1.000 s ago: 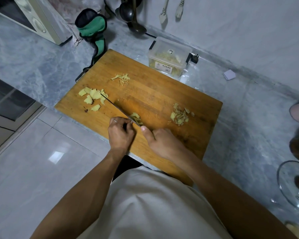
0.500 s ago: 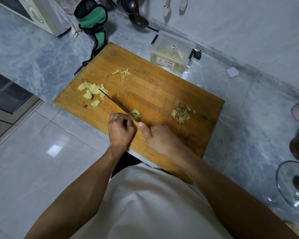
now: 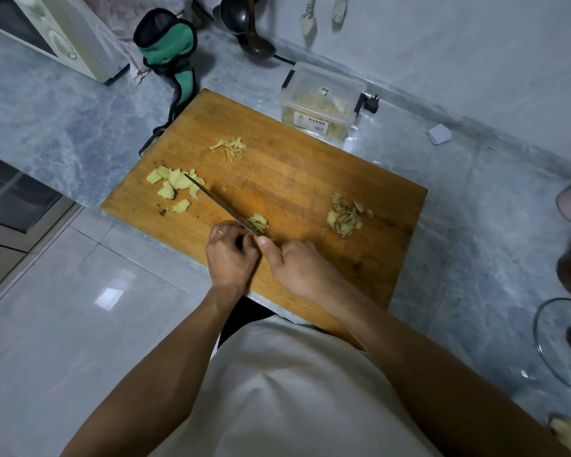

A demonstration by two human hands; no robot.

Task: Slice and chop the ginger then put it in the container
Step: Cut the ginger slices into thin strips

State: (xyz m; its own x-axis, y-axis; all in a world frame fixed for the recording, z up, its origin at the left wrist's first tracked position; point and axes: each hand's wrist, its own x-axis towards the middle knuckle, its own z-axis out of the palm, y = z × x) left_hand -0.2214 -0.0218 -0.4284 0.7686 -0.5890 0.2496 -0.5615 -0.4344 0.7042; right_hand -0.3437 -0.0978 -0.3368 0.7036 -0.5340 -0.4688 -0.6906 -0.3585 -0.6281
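ginger (image 3: 258, 222) in pale yellow slices, left hand (image 3: 231, 258) gripping knife (image 3: 218, 202), right hand (image 3: 297, 265) steadying it, fingers curled

Left hand (image 3: 232, 258) grips knife (image 3: 223, 206) (blade over board (image 3: 294, 179)); right hand (image 3: 299, 263) beside ginger (image 3: 258, 222).

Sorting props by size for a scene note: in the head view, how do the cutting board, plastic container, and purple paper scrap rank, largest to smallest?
1. cutting board
2. plastic container
3. purple paper scrap
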